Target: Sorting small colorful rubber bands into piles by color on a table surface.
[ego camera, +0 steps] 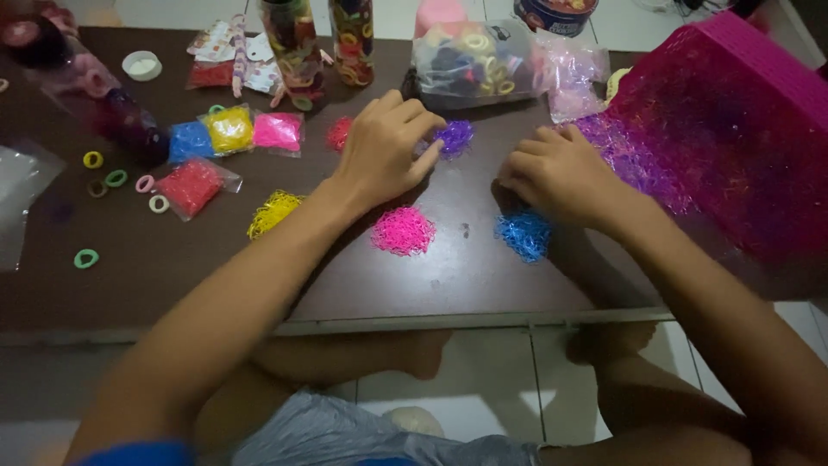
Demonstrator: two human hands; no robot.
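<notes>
The person sits on the tiled floor at a low dark-brown wooden desk [483, 276], sorting tiny elastic bands into colours. The left hand [384, 147] lies near the middle of the desk, fingers bent and drawn together, the tips touching a small heap of purple elastic bands [454, 135] — whether a band is pinched between them I cannot tell. The right hand [561, 173] rests knuckles-up, fingers curled under, beside the mixed spill of pink and purple elastic bands [634, 155] that runs out of the tipped magenta plastic basket [733, 95] at the desk's right edge; nothing shows in its grip.

Toward the front edge sit a heap of hot-pink elastic bands [403, 230] and a heap of blue elastic bands [523, 235], the blue one just under the right hand. A heap of yellow elastic bands [274, 212] lies further left, a small red heap [339, 133] near the back.

To do this well, I'd say: pick few bands at a time with the fingertips, drop each onto its own heap, and keep the heaps well apart — the wrist of the right hand could easily drag blue bands out of place.
</notes>
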